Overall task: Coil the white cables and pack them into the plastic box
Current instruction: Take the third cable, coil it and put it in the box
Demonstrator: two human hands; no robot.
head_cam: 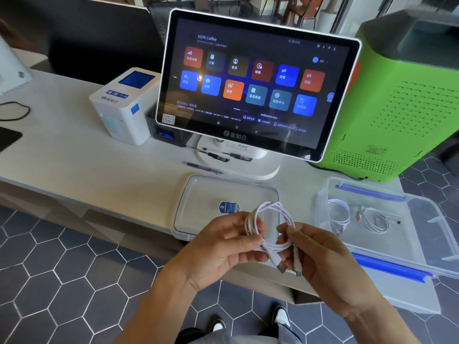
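Note:
A coiled white cable (270, 214) is held in the air in front of the counter edge, its two plugs hanging down between my hands. My left hand (223, 252) pinches the coil's left side between thumb and fingers. My right hand (320, 259) grips its right side. The clear plastic box (422, 247) with blue clips sits on the counter to the right, and two coiled white cables (340, 217) (375, 219) lie inside it. The box's clear lid (198, 194) lies flat on the counter just behind my hands.
A touchscreen terminal (258, 80) on a white stand faces me at the counter's middle. A white label printer (124, 105) stands to its left, a green machine (407, 95) to its right. Pens (206, 168) lie by the stand's base. Hexagon floor tiles and my shoes (280, 316) show below.

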